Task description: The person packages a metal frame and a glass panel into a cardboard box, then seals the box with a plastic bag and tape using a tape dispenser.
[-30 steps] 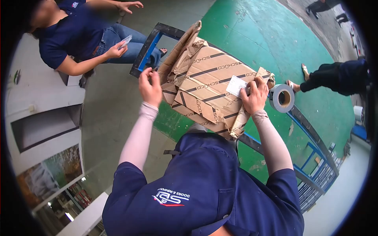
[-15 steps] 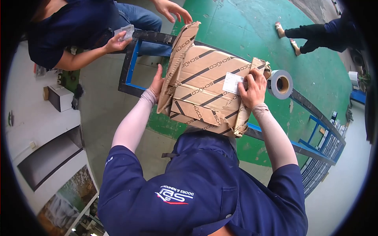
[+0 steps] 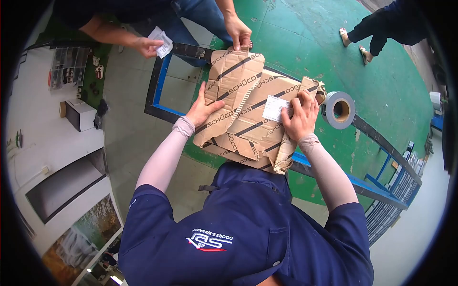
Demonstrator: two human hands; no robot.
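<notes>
"So, where does the flat brown cardboard carton with dark SCHÜCO print [image 3: 257,123] lie?"

"Across a black-and-blue metal frame [image 3: 152,90], directly in front of the wearer. Edges torn and creased."

"Left hand [image 3: 204,112]?"

"Open, fingers spread, laid on the left edge of a broad, ragged cardboard flap [image 3: 236,71] that covers the carton's left part."

"And the right hand [image 3: 302,117]?"

"Fingers bent, down on the carton's right end, thumb at the edge of a white printed paper label [image 3: 275,108]. Cannot tell whether it grips or only presses."

"What sits close by?"

"Thick roll of grey tape with a brown core [image 3: 327,107], just beside that right end. On the far side, a co-worker's hand [image 3: 237,32] pinches the flap's far edge; the same person's other hand [image 3: 149,46] holds a small whitish packet [image 3: 161,43]."

"Farther off?"

"Scuffed green floor [image 3: 381,100]. Upper right, well apart from the carton: another person's dark trousers [image 3: 372,34] and light sandals [image 3: 366,55]."
</notes>
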